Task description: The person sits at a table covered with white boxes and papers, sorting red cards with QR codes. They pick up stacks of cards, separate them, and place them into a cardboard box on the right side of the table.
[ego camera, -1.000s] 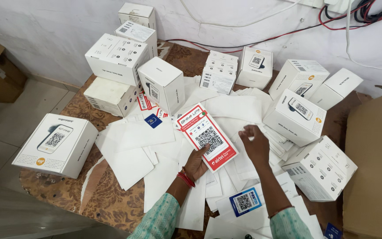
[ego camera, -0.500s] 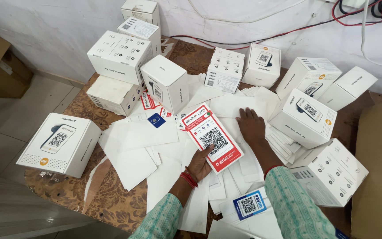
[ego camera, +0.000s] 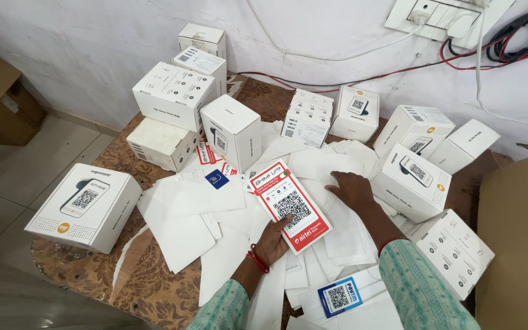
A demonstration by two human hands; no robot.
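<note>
Gripping the lower edge of a red-and-white code card [ego camera: 291, 206], my left hand [ego camera: 271, 239] has its fingers [ego camera: 278, 223] clenched on it — the card lies tilted atop the heap of white paper sheets [ego camera: 194, 214]. My right hand [ego camera: 352, 189] rests flat, fingers released, on the sheets just beside the card. A blue-and-white code card [ego camera: 340, 296] lies near my right sleeve. White boxes ring the heap — one tall box [ego camera: 232, 131] stands close behind the card, another [ego camera: 412, 182] crowds my right wrist, a large one [ego camera: 85, 206] sits at the desk [ego camera: 154, 292] corner. A cardboard carton [ego camera: 520, 238] stands at far right.
</note>
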